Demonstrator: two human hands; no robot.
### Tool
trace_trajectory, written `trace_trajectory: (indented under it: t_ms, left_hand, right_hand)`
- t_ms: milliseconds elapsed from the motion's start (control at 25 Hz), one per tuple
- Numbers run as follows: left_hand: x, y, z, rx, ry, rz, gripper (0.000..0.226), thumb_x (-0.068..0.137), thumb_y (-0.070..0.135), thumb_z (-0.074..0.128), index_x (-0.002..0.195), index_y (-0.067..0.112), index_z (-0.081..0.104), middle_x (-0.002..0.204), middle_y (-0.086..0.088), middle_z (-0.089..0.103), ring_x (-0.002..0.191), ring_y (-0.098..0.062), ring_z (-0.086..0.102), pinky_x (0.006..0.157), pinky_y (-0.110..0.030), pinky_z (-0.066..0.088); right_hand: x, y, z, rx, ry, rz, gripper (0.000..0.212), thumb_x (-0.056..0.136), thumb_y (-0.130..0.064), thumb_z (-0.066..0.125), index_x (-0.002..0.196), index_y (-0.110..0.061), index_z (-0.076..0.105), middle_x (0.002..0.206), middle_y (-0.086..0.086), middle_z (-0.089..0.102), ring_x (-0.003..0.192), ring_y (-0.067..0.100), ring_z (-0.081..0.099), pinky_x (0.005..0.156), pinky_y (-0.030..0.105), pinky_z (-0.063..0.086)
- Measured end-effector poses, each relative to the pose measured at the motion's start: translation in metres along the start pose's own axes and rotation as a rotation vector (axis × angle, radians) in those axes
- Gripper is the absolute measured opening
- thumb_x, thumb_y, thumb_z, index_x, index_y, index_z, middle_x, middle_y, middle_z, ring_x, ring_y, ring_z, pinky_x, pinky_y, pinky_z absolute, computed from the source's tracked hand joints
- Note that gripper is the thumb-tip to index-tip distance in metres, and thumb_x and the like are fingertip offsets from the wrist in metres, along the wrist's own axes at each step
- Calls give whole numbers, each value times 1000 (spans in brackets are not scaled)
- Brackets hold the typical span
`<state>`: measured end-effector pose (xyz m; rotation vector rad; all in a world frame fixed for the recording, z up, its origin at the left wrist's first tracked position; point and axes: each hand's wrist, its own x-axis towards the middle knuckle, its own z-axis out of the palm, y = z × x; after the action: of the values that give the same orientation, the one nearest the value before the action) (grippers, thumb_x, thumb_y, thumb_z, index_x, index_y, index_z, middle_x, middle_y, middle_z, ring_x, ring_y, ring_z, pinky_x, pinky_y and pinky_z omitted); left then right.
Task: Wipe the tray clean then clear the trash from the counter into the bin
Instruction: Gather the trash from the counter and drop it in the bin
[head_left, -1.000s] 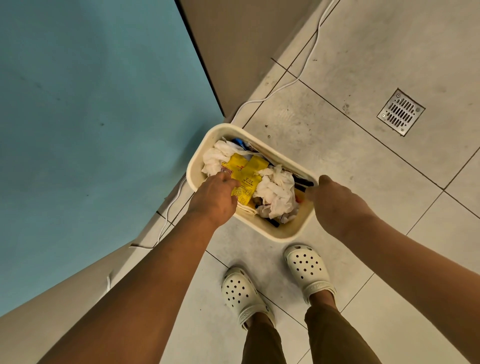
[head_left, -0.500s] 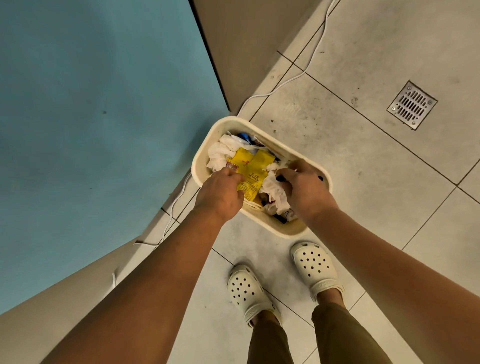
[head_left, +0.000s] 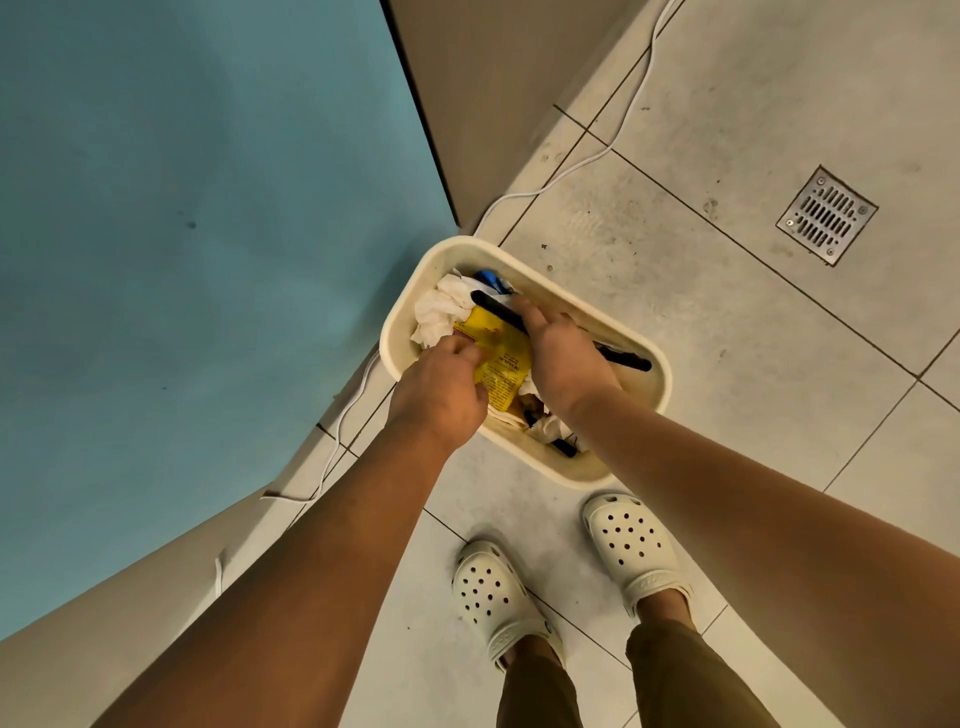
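A cream oval bin (head_left: 658, 387) stands on the tiled floor in front of my feet. It is full of trash: a yellow wrapper (head_left: 501, 361), crumpled white tissue (head_left: 440, 312), a blue scrap (head_left: 491, 278) and a long black strip (head_left: 626, 359) lying across the top. My left hand (head_left: 441, 392) reaches in from the near left, its curled fingers pinching the yellow wrapper's left edge. My right hand (head_left: 563, 356) lies over the middle of the trash, its fingers stretched along the black strip and pressing on it. Trash under both hands is hidden.
A blue counter top (head_left: 182, 234) fills the left, with its beige side panel (head_left: 493, 104) behind the bin. A white cable (head_left: 613, 150) trails over the floor. A metal floor drain (head_left: 827, 215) sits at the far right. My white clogs (head_left: 631, 545) stand just behind the bin.
My right hand has moved from the bin's right rim into the bin and further left across the trash. The black strip now lies across the top. My left hand has stayed at the yellow wrapper.
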<state>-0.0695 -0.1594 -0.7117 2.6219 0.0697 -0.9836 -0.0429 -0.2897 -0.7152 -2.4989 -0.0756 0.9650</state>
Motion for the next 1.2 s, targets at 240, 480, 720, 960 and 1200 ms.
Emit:
trace_trajectory:
  t_ms: [240,480,720,960,1200]
  left_hand:
    - [1,-1,1,6,34,-6,39,92,24,53,130,17,49,131,-3,49,114,-26,52,88,-38,47]
    - [-5,9,-8,-39,207,-103,34,90,19,51,123,14,46,130,-5,40,114,-24,50,77,-33,46]
    - [25,5,13,382,-221,-27,87,93,45,45,143,28,-24,151,-2,-34,144,-31,-18,118,-47,3]
    - [68,1,33,441,-359,-53,91,91,52,45,143,26,-26,145,1,-44,140,-33,-26,118,-50,5]
    - [75,2,31,457,-354,-69,92,89,54,47,144,31,-23,144,5,-44,143,-29,-22,117,-52,10]
  right_hand:
    - [1,-18,1,-273,171,-120,50,99,-20,39,145,-22,20,134,5,53,121,32,43,84,43,48]
    - [-20,3,21,-373,16,8,67,98,-24,31,146,-21,-16,157,3,-10,145,29,-7,115,51,4]
    - [-15,34,30,-360,-327,44,72,99,-32,28,139,-23,-31,151,-3,-32,142,28,-22,118,48,-1]
    - [31,63,40,-288,-490,57,83,96,-14,42,141,-24,-27,151,-2,-31,143,22,-19,119,42,2]
    - [37,61,50,-332,-438,128,79,97,-24,37,140,-25,-29,151,-5,-31,143,21,-18,119,44,3]
